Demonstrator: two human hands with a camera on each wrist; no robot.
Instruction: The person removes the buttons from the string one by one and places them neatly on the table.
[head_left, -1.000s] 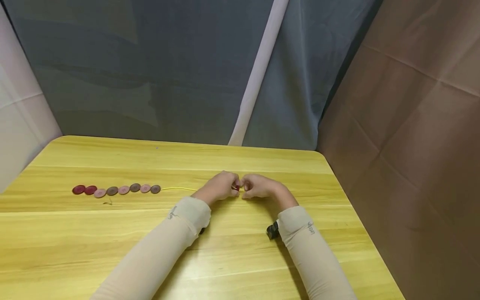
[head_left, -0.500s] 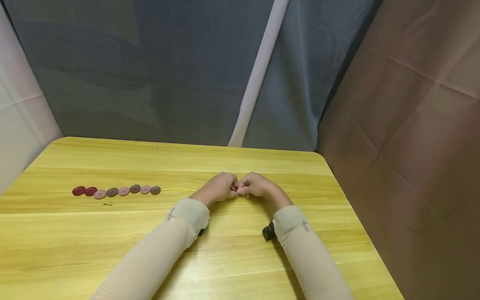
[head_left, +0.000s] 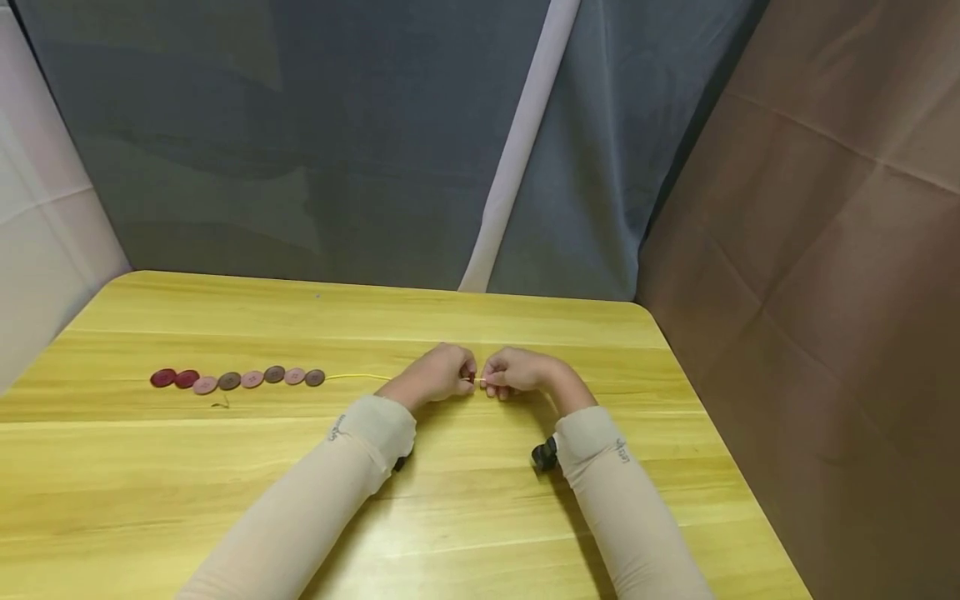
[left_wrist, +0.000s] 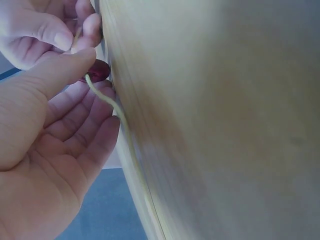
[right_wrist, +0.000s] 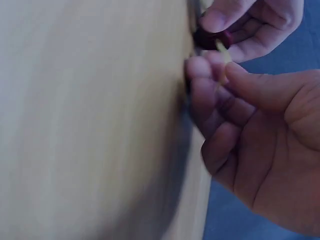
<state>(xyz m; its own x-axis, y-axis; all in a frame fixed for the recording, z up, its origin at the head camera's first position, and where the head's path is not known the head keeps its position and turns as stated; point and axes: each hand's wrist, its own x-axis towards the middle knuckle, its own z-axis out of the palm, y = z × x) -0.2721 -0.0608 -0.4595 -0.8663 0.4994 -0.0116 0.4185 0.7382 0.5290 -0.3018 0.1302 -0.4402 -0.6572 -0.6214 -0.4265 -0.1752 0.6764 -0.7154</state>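
Note:
My left hand [head_left: 437, 375] pinches a dark red button [left_wrist: 100, 71] between thumb and fingers, just over the table. A yellow cord [left_wrist: 126, 131] passes through the button; its short end [right_wrist: 221, 48] comes out on the other side. Thumb and fingertips of my right hand [head_left: 521, 372] pinch that end, close beside the left fingertips. On the left, the cord [head_left: 358, 376] runs along the table to a row of buttons [head_left: 252, 379]. Red, pink and brown ones lie flat there, overlapping or edge to edge.
A small dark scrap of thread [head_left: 221, 402] lies in front of the button row. The wooden table [head_left: 480, 517] ends at a grey curtain [head_left: 375, 167] behind and a brown curtain [head_left: 825, 250] on the right.
My right hand first closed in on the button at the left fingertips, then drew back a little to the right with the cord end between its fingers. The left hand has hardly moved.

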